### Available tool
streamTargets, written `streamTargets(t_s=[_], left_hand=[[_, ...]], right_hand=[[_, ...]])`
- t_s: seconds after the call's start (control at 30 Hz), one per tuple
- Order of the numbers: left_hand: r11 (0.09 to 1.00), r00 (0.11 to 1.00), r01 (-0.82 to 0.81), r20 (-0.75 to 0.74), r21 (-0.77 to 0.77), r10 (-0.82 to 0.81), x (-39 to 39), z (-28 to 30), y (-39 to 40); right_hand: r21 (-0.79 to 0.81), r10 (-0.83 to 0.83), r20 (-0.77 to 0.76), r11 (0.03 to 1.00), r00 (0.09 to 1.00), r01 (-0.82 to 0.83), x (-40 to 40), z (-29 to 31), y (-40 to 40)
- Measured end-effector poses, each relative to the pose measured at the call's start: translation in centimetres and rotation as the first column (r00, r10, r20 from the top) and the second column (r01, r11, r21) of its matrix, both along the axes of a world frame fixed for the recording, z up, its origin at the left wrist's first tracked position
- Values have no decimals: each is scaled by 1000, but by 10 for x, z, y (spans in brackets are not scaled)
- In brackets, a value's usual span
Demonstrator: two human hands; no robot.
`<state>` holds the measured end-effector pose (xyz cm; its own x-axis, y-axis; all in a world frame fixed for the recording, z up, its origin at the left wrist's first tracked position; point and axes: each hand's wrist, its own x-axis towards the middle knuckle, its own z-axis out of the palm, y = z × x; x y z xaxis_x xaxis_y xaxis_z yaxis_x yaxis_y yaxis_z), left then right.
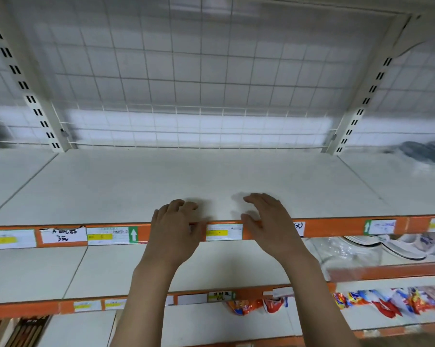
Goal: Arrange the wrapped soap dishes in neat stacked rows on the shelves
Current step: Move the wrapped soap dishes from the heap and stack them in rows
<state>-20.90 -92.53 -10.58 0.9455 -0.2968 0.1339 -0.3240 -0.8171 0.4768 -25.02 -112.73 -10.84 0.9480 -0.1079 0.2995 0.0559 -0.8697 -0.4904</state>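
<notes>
Stretching across the middle of the frame, a white metal shelf (136, 186) with an orange front rail (336, 227) stands before a white wire-grid back panel (199, 78), flanked by slotted cream uprights (31, 96) at upper left and upper right. Paper price labels (63, 236) run along the rail. A person's left hand (172, 231) and right hand (269, 221) reach over the shelf's front edge at centre frame, near each other but apart; the fingers of both are loosely curved and grip nothing, fingertips at or just above the smooth shelf surface, though contact cannot be confirmed. Wrapped soap dishes cannot be made out for certain; blurred pale items in clear plastic wrap (386, 244) lie on the next shelf down at right, and dark wrapped items (426, 151) sit at the far right of the upper shelf. Crinkled red and orange packets (376, 303) line the lower shelf at lower right.
</notes>
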Motion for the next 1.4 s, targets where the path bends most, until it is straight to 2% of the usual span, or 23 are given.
streamTargets(t_s=[0.3, 0.73, 0.97, 1.4], left_hand=[[1000, 999, 10, 45, 2, -10, -7, 5, -73], [997, 995, 37, 90, -60, -32, -56, 4, -294], [1000, 994, 30, 103, 5, -30, -55, 8, -350], [986, 970, 164, 174, 30, -167, -13, 24, -445]], right_hand=[[-9, -66, 50, 998, 997, 66, -19, 7, -75], [-51, -73, 38, 996, 997, 75, -70, 3, -288], [4, -81, 54, 997, 995, 81, -69, 6, -339], [-5, -157, 87, 987, 984, 158, -45, 20, -429]])
